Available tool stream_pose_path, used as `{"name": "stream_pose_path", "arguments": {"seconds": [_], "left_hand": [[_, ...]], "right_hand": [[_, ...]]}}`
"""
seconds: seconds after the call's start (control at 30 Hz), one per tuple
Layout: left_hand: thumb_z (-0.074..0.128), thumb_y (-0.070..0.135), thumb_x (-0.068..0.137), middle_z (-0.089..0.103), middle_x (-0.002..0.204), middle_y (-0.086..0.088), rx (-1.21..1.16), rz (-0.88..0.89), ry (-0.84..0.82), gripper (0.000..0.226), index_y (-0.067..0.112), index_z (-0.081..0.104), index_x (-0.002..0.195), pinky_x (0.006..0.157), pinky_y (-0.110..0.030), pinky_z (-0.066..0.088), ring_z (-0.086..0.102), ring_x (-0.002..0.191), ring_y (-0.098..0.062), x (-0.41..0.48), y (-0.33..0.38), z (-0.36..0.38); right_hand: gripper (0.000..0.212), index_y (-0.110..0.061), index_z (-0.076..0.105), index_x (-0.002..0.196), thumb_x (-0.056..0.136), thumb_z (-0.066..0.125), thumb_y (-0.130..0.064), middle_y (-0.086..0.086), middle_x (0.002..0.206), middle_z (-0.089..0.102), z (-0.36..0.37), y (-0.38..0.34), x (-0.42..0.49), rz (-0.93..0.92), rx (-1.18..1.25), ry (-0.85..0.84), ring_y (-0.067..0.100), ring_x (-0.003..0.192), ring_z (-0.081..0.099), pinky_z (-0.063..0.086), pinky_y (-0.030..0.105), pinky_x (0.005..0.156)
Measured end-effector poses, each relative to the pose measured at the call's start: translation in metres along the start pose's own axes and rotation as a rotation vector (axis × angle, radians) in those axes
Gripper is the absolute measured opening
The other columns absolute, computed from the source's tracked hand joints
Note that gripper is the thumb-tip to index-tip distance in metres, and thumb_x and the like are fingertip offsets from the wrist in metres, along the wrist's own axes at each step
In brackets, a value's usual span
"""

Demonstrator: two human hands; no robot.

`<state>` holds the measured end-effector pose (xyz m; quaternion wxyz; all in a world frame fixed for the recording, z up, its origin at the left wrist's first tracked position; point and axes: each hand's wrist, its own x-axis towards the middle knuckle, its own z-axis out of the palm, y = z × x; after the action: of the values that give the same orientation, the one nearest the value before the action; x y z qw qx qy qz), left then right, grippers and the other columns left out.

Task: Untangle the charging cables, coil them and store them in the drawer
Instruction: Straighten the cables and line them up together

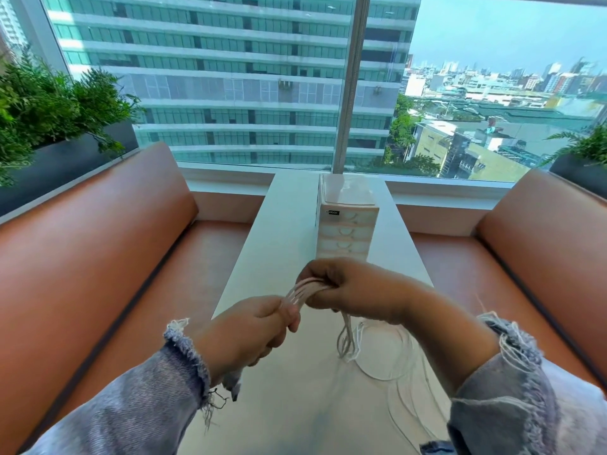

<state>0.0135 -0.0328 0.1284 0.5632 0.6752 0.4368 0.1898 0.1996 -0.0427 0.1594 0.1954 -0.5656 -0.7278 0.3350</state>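
Several white charging cables (303, 292) run as a taut bundle between my two hands above the white table (285, 231). My left hand (249, 333) is closed on the lower end of the bundle. My right hand (354, 292) is closed on the upper end, and cable loops (346, 339) hang from under it down to the table. More thin white cable (391, 372) lies in loose curves on the table under my right forearm. A small pale drawer unit (345, 231) with several shut drawers stands just beyond my hands.
Brown leather benches (108, 257) (532, 257) flank the narrow table on both sides. Dark planters with green ferns (49, 110) stand behind each bench back. A large window (230, 77) with a vertical frame post closes the far end.
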Motion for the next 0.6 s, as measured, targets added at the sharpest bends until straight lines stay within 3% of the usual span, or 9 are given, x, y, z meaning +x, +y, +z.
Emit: {"name": "stream_pose_path", "arguments": {"seconds": [0.07, 0.17, 0.23, 0.33, 0.43, 0.53, 0.6], "left_hand": [[0.04, 0.052, 0.091, 0.031, 0.049, 0.008, -0.05, 0.029, -0.002, 0.044, 0.015, 0.052, 0.071, 0.04, -0.02, 0.017, 0.019, 0.043, -0.009, -0.001, 0.006, -0.001], [0.033, 0.061, 0.089, 0.03, 0.047, 0.009, -0.088, 0.037, 0.015, 0.055, 0.014, 0.054, 0.067, 0.04, -0.019, 0.016, 0.019, 0.041, -0.008, 0.001, 0.012, 0.0], [0.034, 0.045, 0.098, 0.03, 0.048, 0.008, -0.126, 0.045, 0.035, 0.049, 0.01, 0.057, 0.073, 0.038, -0.018, 0.017, 0.02, 0.04, -0.007, 0.002, 0.014, 0.001], [0.037, 0.021, 0.101, 0.033, 0.048, 0.007, -0.09, 0.079, 0.033, 0.034, 0.01, 0.056, 0.075, 0.038, -0.017, 0.019, 0.022, 0.04, -0.008, 0.006, 0.01, 0.003], [0.048, 0.027, 0.099, 0.036, 0.047, 0.005, -0.063, 0.02, -0.059, 0.031, 0.009, 0.057, 0.074, 0.043, -0.021, 0.026, 0.031, 0.039, -0.012, 0.007, 0.003, -0.003], [0.043, 0.027, 0.1, 0.035, 0.045, 0.006, -0.039, -0.044, -0.13, 0.037, 0.009, 0.05, 0.069, 0.04, -0.019, 0.03, 0.033, 0.039, -0.01, 0.007, -0.002, -0.015], [0.044, 0.029, 0.1, 0.038, 0.044, 0.009, 0.072, -0.006, -0.064, 0.038, 0.015, 0.05, 0.066, 0.044, -0.02, 0.031, 0.033, 0.041, -0.009, 0.007, -0.005, -0.017]], "right_hand": [[0.019, -0.018, 0.063, 0.084, 0.081, 0.058, -0.036, 0.0, 0.068, 0.055, -0.004, -0.004, -0.004, 0.025, 0.155, -0.107, 0.016, 0.066, 0.049, 0.042, 0.032, 0.065], [0.058, -0.006, 0.063, 0.082, 0.083, 0.047, -0.062, 0.007, 0.069, 0.052, -0.001, -0.012, -0.002, 0.081, 0.239, -0.086, 0.021, 0.064, 0.044, 0.039, 0.034, 0.066], [0.063, -0.013, 0.067, 0.072, 0.09, 0.036, -0.065, 0.002, 0.063, 0.051, 0.006, -0.016, 0.0, 0.084, 0.036, -0.008, 0.014, 0.056, 0.043, 0.039, 0.028, 0.061], [0.058, -0.027, 0.057, 0.053, 0.097, 0.031, -0.055, -0.005, 0.051, 0.05, 0.015, -0.02, -0.002, 0.046, -0.343, 0.213, 0.009, 0.048, 0.043, 0.038, 0.027, 0.056], [0.057, -0.025, 0.051, 0.052, 0.098, 0.031, -0.053, -0.005, 0.053, 0.052, 0.017, -0.016, -0.003, -0.019, -0.616, 0.372, 0.01, 0.052, 0.047, 0.036, 0.029, 0.055], [0.059, -0.019, 0.036, 0.046, 0.097, 0.039, -0.049, -0.001, 0.045, 0.037, 0.009, -0.006, 0.0, 0.078, -0.411, 0.412, 0.012, 0.045, 0.036, 0.029, 0.031, 0.051], [0.059, -0.015, 0.037, 0.045, 0.096, 0.044, -0.046, -0.003, 0.044, 0.035, 0.007, -0.006, 0.0, 0.153, -0.205, 0.346, 0.013, 0.043, 0.034, 0.031, 0.03, 0.051]]}}
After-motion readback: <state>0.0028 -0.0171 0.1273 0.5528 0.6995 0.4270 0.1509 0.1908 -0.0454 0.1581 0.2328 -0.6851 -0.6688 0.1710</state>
